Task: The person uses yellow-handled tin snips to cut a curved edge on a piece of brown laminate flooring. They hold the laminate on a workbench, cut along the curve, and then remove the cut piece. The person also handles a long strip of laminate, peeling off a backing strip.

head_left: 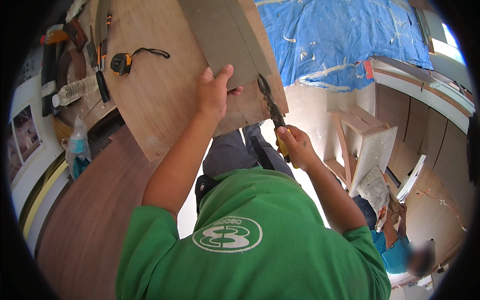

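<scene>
My left hand (215,92) grips the near edge of a flat grey sheet (227,42), thumb on top and fingertips curling underneath. A thin dark line runs lengthwise along the sheet. In my right hand (297,145) are yellow-handled snips (272,107), their handles pressed together in my fingers. The jaws of the snips meet the sheet's near right corner, close to the end of that line; how far they bite in is too small to tell. Beneath the sheet lies a plywood board (165,95), and its near right corner extends beyond the sheet.
A tape measure (121,63) with a black strap lies on the board. Left of it are a hand saw (101,22), a knife (101,82) and a plastic bottle (77,91). Blue tarpaulin (340,40) covers the far right. Another person (397,250) is by a wooden frame (370,150).
</scene>
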Demonstrator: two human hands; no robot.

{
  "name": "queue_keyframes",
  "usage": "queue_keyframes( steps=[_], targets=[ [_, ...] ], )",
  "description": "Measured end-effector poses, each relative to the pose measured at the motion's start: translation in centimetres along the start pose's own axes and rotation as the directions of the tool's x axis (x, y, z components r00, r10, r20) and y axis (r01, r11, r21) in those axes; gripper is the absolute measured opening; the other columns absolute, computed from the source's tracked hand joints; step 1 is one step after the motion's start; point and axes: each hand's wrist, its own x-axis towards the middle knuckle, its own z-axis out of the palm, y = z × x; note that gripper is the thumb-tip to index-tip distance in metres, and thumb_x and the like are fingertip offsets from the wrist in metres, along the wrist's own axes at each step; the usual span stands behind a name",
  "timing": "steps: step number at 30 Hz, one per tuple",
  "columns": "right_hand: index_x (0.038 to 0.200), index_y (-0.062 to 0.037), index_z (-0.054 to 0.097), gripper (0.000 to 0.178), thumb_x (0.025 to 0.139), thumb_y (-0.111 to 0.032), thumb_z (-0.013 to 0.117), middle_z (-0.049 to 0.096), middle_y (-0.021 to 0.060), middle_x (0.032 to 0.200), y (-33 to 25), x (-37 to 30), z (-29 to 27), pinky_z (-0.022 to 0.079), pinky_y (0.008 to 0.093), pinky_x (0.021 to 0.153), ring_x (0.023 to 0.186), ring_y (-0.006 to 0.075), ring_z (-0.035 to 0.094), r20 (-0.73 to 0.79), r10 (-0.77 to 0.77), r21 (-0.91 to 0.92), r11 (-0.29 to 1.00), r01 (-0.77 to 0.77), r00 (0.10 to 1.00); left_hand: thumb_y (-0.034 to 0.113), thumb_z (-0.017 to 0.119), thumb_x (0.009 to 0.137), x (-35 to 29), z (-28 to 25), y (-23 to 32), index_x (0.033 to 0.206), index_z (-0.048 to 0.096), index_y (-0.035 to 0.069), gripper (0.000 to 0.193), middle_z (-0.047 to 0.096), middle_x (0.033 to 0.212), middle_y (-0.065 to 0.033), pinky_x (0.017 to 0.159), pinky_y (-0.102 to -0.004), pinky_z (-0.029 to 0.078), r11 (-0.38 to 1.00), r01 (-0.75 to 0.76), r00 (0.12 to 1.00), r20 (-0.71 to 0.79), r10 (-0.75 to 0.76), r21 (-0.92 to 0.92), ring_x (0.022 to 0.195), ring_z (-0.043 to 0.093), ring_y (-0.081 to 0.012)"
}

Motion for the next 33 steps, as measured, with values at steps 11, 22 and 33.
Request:
queue_keyframes(
  steps=[11,22,33],
  targets=[
    [0.112,0.0013,0.062,0.066,0.099,-0.062,0.055,0.065,0.009,0.086,0.2,-0.6,0.0,0.051,0.03,0.069,0.076,0.0166,0.064,0.079,0.056,0.047,0.997,-0.06,0.995,0.025,0.069,0.098,0.2,-1.9,0.4,0.112,0.055,0.0,0.031,0.068,0.102,-0.0115,0.053,-0.0303,0.051,0.995,0.019,0.999,0.048,-0.024,0.098,0.068,0.065,-0.0175],
    [0.123,0.0022,0.06,0.069,0.099,-0.062,0.055,0.065,0.009,0.091,0.7,-0.5,0.3,0.053,0.0305,0.073,0.081,0.0181,0.067,0.129,0.027,0.048,0.998,-0.033,0.991,0.027,0.079,0.093,-2.8,-1.2,-2.4,0.105,0.061,0.007,0.029,0.071,0.101,-0.0084,0.064,-0.028,0.053,0.922,0.207,0.978,0.048,-0.202,-0.326,0.072,0.065,-0.0156],
    [0.124,0.002,0.06,0.068,0.099,-0.061,0.057,0.066,0.0091,0.094,0.1,-1.6,0.4,0.052,0.0302,0.073,0.082,0.0179,0.067,0.123,-0.003,0.084,0.996,-0.008,0.992,0.034,0.073,0.097,-3.2,1.2,-3.4,0.108,0.069,0.002,0.033,0.074,0.107,-0.011,0.078,-0.0319,0.056,0.937,0.22,0.974,0.12,-0.193,-0.271,0.089,0.07,-0.018]
  ],
)
